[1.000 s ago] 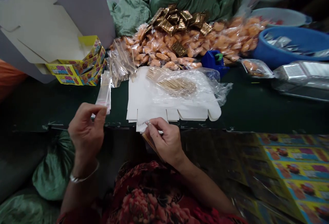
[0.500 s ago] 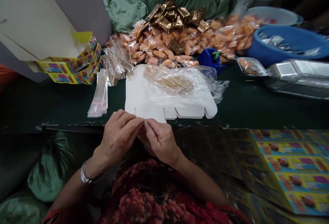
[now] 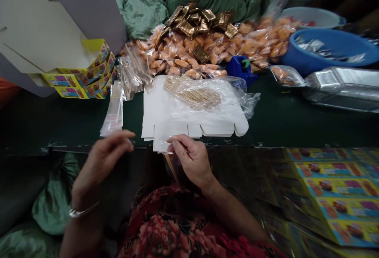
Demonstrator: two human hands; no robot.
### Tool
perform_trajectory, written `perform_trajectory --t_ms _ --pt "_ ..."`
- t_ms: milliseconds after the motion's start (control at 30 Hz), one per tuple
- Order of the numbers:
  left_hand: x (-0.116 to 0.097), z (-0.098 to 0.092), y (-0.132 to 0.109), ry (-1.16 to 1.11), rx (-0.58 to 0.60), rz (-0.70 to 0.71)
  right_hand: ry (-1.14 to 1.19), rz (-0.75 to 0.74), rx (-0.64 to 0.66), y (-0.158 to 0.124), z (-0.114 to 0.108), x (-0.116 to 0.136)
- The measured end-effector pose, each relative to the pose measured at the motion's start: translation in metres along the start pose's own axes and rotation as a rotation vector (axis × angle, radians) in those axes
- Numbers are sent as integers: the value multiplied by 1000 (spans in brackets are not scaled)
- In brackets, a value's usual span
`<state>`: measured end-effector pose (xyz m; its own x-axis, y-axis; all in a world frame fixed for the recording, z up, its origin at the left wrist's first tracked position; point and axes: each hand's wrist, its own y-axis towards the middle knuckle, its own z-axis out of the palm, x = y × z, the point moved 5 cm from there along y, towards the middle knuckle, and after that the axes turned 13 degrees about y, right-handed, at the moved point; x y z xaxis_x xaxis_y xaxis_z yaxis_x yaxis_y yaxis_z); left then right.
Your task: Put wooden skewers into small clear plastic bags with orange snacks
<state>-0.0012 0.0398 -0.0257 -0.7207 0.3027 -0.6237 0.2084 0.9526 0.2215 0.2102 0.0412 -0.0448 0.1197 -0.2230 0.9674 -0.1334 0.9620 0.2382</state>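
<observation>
My right hand point(image 3: 192, 161) pinches the top of a small clear bag of thin wooden sticks point(image 3: 171, 168) at the table's front edge; the sticks hang down in front of my lap. My left hand point(image 3: 108, 153), a bracelet at its wrist, is in the air left of it, fingers loosely bent and apart, nothing visible in them. Just beyond those fingertips lies a stack of clear zip bags point(image 3: 112, 112). Flat white cardboard point(image 3: 160, 119) lies at the middle, with loose wooden sticks point(image 3: 201, 96) on a clear plastic sheet on top.
Filled stick bags point(image 3: 133, 76) lie behind the zip bags. Orange wrapped pieces point(image 3: 183, 46) and gold packets point(image 3: 194, 23) are heaped at the back. A blue tape dispenser point(image 3: 240, 70), a blue basin point(image 3: 331, 48) and plastic trays point(image 3: 340, 88) stand rightward; printed boxes point(image 3: 68, 81) sit left.
My left hand has let go of the bag's top and moved left toward the zip bags. The right hand stays nearly in place, and the bagged sticks now show below it.
</observation>
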Motion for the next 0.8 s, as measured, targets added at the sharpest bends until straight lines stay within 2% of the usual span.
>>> perform_trajectory --t_ms 67,100,167,233,333,500,533,600,667,800 --pt "-3 14 -15 61 371 160 -20 -19 -63 3 -6 1" --pt "-7 19 -22 63 476 215 -31 -29 -86 4 -8 2" --pt "-20 26 -28 -7 545 228 -38 -54 -118 5 -11 3" --pt "-35 32 -28 -85 550 217 -29 -86 -141 5 -13 4" --pt "-55 38 -21 -90 490 291 -36 -121 -164 4 -14 5" --pt "-50 35 -4 -211 218 128 -82 -126 -196 3 -15 8" --pt "-50 35 -2 -229 209 140 -80 -122 -201 3 -15 9" --pt "-52 39 0 -272 269 191 -72 -114 -204 3 -16 9" --pt "-52 42 1 -289 320 171 -71 -117 -197 2 -16 9" --pt "-55 44 -3 -244 306 183 -93 -129 -188 0 -18 10"
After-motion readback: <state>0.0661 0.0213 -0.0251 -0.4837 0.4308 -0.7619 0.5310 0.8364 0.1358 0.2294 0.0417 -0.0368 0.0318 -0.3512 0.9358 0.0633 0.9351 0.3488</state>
